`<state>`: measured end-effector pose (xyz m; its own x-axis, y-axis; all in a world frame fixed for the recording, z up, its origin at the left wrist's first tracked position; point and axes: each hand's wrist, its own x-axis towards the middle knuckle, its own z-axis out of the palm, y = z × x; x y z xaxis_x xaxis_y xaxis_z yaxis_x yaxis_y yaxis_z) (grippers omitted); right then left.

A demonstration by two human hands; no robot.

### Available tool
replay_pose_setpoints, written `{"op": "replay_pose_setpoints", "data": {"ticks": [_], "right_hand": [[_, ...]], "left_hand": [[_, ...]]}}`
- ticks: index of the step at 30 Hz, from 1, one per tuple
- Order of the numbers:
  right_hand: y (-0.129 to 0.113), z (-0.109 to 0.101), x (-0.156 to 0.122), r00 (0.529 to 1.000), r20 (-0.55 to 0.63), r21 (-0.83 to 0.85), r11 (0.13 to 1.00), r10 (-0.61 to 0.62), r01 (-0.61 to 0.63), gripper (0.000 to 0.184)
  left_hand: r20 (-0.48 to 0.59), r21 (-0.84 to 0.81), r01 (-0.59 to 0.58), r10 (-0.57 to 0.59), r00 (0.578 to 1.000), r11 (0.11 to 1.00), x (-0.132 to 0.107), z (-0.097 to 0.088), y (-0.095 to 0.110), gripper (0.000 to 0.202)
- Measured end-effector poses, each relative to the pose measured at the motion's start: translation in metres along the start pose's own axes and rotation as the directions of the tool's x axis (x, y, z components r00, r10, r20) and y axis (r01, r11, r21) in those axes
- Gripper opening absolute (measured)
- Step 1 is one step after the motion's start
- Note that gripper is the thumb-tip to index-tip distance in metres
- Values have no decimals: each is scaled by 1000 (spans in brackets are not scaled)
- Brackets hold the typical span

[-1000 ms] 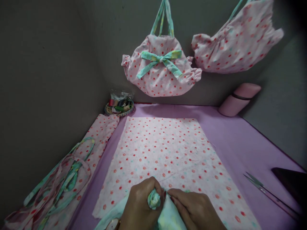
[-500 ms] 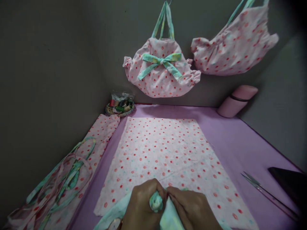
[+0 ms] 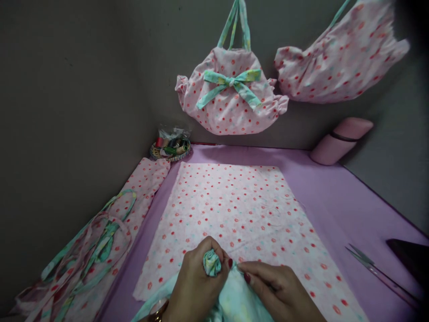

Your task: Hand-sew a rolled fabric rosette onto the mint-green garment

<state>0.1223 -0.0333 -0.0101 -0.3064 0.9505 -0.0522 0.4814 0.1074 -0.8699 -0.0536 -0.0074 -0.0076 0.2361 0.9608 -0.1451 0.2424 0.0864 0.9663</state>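
Mint green fabric (image 3: 239,295) with pale yellow patches is bunched at the bottom middle. My left hand (image 3: 203,275) is wrapped round it in a fist, and a crumpled end of the cloth pokes out between thumb and fingers. Close by on the right, my right hand (image 3: 278,286) pinches the same cloth near its top edge with thumb and forefinger. Whether a needle or thread is in that pinch is too small to see. Both hands are over a pink sheet of cloth (image 3: 228,201) with red dots, laid flat on the purple table cover (image 3: 328,197).
Scissors (image 3: 375,268) and a dark object (image 3: 409,259) lie at right. A pink bottle (image 3: 338,143) leans at the back right. Behind left is a thread basket (image 3: 170,152); ribbons (image 3: 97,250) lie on folded cloth. Two dotted bags, one with a bow (image 3: 231,107), hang above.
My right hand has shifted a little right, opening from a tight closed grip beside the left fist into a fingertip pinch. The left hand has risen slightly. The view has shifted slightly.
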Motion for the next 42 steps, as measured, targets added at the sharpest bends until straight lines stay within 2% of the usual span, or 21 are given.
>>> {"op": "replay_pose_setpoints", "data": {"ticks": [5, 10, 15, 19, 23, 29, 33, 37, 42], "right_hand": [[-1, -8, 3, 997, 72, 91, 995, 27, -34, 27], [-2, -14, 4, 984, 173, 156, 986, 33, -61, 29], [2, -16, 3, 982, 190, 199, 979, 11, -49, 29], [4, -14, 3, 988, 153, 249, 967, 16, -54, 26], [4, -13, 3, 988, 156, 220, 974, 18, -52, 25], [-4, -13, 4, 975, 222, 166, 985, -3, -34, 31], [-8, -11, 6, 973, 231, 203, 978, 7, -55, 34], [-5, -8, 3, 975, 223, 216, 975, 9, -58, 34], [-5, -6, 3, 984, 175, 149, 988, 18, -44, 34]], "left_hand": [[35, -127, 28, -23, 999, 992, 1, 0, 0, 16], [139, -263, 113, -78, 987, 958, 5, -2, 6, 20], [242, -385, 191, -100, 965, 903, 9, -4, 13, 26], [301, -496, 257, -114, 947, 829, 7, -4, 18, 32], [322, -562, 315, -149, 935, 764, 6, -4, 16, 36], [339, -582, 349, -171, 925, 735, 5, -4, 10, 38], [336, -603, 368, -193, 922, 708, 5, -3, 11, 42], [322, -601, 346, -179, 930, 721, 7, -2, 11, 42], [294, -596, 340, -197, 935, 727, 8, -2, 10, 42]]}}
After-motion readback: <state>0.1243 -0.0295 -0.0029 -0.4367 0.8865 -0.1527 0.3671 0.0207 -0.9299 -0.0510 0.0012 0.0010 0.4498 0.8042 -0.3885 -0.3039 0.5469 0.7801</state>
